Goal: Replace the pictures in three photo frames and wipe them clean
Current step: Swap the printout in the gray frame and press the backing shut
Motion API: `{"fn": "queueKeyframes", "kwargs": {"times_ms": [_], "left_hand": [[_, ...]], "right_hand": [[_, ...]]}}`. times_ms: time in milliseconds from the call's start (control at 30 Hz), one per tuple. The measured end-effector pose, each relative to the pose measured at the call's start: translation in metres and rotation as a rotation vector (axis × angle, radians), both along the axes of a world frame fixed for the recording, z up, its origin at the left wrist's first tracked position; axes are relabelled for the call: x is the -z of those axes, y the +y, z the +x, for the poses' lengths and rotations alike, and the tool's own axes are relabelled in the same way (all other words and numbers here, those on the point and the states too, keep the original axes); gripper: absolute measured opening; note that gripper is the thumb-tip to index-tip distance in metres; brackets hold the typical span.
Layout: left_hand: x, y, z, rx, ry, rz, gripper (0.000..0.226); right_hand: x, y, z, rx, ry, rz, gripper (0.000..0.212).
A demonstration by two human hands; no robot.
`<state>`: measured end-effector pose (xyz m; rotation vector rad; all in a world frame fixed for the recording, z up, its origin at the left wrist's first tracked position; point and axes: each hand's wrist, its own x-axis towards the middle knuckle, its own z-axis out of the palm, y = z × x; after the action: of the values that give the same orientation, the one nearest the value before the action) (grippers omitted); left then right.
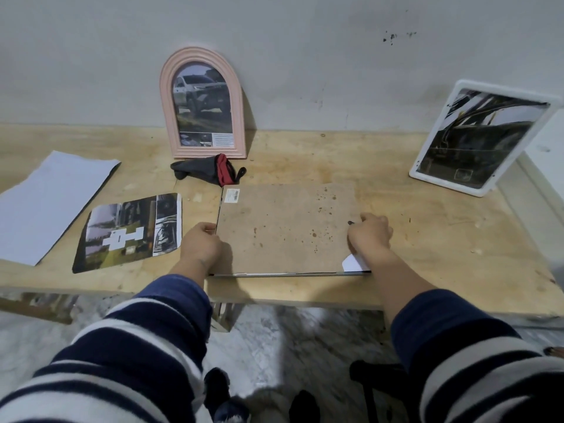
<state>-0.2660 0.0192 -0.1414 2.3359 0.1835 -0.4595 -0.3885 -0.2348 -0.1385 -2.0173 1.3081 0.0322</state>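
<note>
Pale plywood forms the tabletop (427, 239), which stands against a scuffed grey wall (305, 41). At the middle of its near edge a rectangular photo frame lies face down, showing its speckled brown fibreboard backing (283, 227) with a small barcode sticker at the far left corner. The left hand (200, 244) grips the backing's left edge, fingers curled over it. The right hand (370, 233) rests on the right edge with fingers curled tightly downward; whether they pinch the board or a small dark clip beside them cannot be told. A white paper corner (352, 264) pokes out from beneath the board just under that wrist.

Just beyond the backing lies a crumpled dark grey and red cloth (210, 170), and behind it a pink arched ribbed frame (203, 105) holding a car picture leans upright against the wall. Left of the backing, a loose glossy photo collage print (131, 230) lies flat, and farther left a blank white paper sheet (48, 206). At the far right a white rounded-rectangle frame (479, 135) with a dark picture stands tilted. Navy-and-white striped sleeves (137, 346) cover both forearms.
</note>
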Motion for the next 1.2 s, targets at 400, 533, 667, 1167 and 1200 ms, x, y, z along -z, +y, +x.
{"fn": "queueKeyframes", "kwargs": {"times_ms": [400,533,667,1167,1200], "left_hand": [[0.002,0.005,-0.001,0.027,-0.016,-0.041,0.033],[0.001,0.004,-0.003,0.047,-0.019,-0.035,0.035],[-0.002,0.003,-0.006,0.082,0.002,-0.043,0.058],[-0.004,-0.028,-0.016,0.134,0.06,0.349,0.117],[-0.005,-0.03,-0.015,0.124,0.073,0.348,0.117]], "right_hand": [[-0.011,0.006,0.013,0.281,-0.417,0.094,0.03],[-0.013,0.009,0.015,0.304,-0.416,0.098,0.033],[0.0,0.009,0.011,0.228,-0.322,0.089,0.041],[0.016,0.023,-0.012,-0.251,0.126,-0.383,0.044],[0.018,0.027,-0.017,-0.3,0.156,-0.461,0.045]]}}
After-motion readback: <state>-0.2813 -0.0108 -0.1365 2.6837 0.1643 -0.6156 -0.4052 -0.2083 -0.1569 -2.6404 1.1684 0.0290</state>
